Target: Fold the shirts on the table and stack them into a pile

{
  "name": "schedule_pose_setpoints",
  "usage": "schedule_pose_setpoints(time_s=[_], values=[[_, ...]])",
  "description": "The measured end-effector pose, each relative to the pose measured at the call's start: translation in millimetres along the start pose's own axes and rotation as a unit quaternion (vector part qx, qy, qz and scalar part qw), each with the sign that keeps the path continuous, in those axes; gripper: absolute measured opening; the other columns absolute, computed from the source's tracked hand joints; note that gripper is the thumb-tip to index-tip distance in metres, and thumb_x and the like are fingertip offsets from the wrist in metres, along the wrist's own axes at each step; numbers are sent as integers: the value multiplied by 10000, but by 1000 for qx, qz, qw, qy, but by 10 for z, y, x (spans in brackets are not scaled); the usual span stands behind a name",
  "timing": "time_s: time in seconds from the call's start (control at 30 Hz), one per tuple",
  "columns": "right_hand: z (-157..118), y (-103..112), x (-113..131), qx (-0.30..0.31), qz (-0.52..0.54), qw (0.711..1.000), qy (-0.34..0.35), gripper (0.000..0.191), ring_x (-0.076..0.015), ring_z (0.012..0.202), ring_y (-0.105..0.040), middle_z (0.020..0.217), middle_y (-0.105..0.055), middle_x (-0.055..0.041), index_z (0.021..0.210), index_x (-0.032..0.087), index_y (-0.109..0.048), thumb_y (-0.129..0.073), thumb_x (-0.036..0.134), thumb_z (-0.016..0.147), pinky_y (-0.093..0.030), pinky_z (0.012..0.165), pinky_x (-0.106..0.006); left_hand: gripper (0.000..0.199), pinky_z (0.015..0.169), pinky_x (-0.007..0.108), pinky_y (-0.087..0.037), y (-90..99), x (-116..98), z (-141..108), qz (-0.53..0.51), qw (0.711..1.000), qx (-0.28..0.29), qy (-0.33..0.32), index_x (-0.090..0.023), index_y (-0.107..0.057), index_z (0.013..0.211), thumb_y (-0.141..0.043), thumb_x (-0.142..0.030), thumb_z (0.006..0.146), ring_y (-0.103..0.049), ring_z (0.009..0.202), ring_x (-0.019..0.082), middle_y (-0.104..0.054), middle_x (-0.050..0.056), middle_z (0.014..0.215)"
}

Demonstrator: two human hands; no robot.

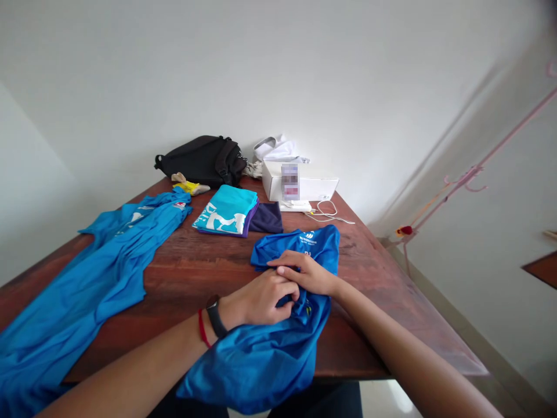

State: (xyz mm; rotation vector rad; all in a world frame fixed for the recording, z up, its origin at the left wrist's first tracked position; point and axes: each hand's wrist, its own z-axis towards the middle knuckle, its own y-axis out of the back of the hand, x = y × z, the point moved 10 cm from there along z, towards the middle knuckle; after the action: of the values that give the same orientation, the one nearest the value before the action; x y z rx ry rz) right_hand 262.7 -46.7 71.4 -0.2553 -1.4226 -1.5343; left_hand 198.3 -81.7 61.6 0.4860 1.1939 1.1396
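Okay, your 2 hands are together on a bunched blue shirt point(261, 360), and the shirt sits right under your fingers, near the table's front edge, with its white-printed collar area poking out just past them. Your left hand point(261, 299) is curled, its left fingers point(287, 288) closed together around a fold of the fabric. Your right hand point(307, 274) comes across on top, its right fingers point(282, 264) stretched out and lying close together, tips touching your left hand and the cloth, with no pinch that I can see. A black wristband point(214, 316) and a red bracelet point(202, 328) sit on your left wrist. Just left of your fingers, a long blue garment point(82, 284) lies rumpled on the wooden table point(348, 255). Ahead of your fingers you've got a folded turquoise shirt point(226, 212) on a purple layer, with a folded navy cloth point(266, 218) touching it. Farther beyond your fingers sit a black bag point(200, 159), a white box point(274, 180) and a tangled white cable point(326, 212), and a pink cord point(470, 174) runs along the wall to the right.
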Motion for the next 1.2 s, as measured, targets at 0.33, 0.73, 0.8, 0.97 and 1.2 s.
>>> schedule_pose_setpoints(time_s=[0.33, 0.73, 0.8, 0.97, 1.2], values=[[0, -13, -87, 30, -16, 999, -9, 424, -226, 1070, -636, 1080, -681, -88, 1170, 192, -758, -480, 493, 1058, -489, 994, -364, 155, 955, 345, -498, 24, 11, 19, -4, 1000, 13, 15, -195, -654, 1014, -616, -140, 874, -671, 969, 216, -730, 49, 985], [-19, 298, -246, -103, 55, 993, -25, 371, -237, 990, -689, 1053, -760, -71, 961, 196, -797, -579, 494, 993, -522, 941, -374, 131, 893, 321, -523, 289, 104, 9, -46, 993, -90, 61, -214, -625, 1067, -534, -204, 975, -661, 925, 190, -689, 47, 974], [-30, 401, -311, -142, 93, 984, -48, 365, -240, 966, -692, 1000, -770, -71, 904, 183, -797, -663, 522, 926, -522, 925, -372, 99, 850, 308, -519, 383, 157, -12, -34, 988, -129, 75, -213, -617, 1020, -530, -201, 974, -654, 891, 185, -674, 40, 933], [-79, 514, -513, -195, 238, 943, -124, 409, -149, 674, -581, 704, -667, -7, 711, 159, -711, -841, 545, 736, -461, 650, -282, 54, 743, 282, -488, 595, 344, -82, -15, 969, -209, 131, -220, -591, 964, -546, -192, 956, -611, 764, 158, -636, 5, 836], [-136, 346, -557, -106, 398, 901, -139, 596, -67, 501, -304, 555, -360, 84, 573, 197, -421, -830, 593, 749, -239, 481, -229, 101, 665, 261, -475, 552, 673, -135, -32, 954, -222, 197, -223, -506, 861, -579, -158, 883, -594, 697, 142, -579, -30, 762]])
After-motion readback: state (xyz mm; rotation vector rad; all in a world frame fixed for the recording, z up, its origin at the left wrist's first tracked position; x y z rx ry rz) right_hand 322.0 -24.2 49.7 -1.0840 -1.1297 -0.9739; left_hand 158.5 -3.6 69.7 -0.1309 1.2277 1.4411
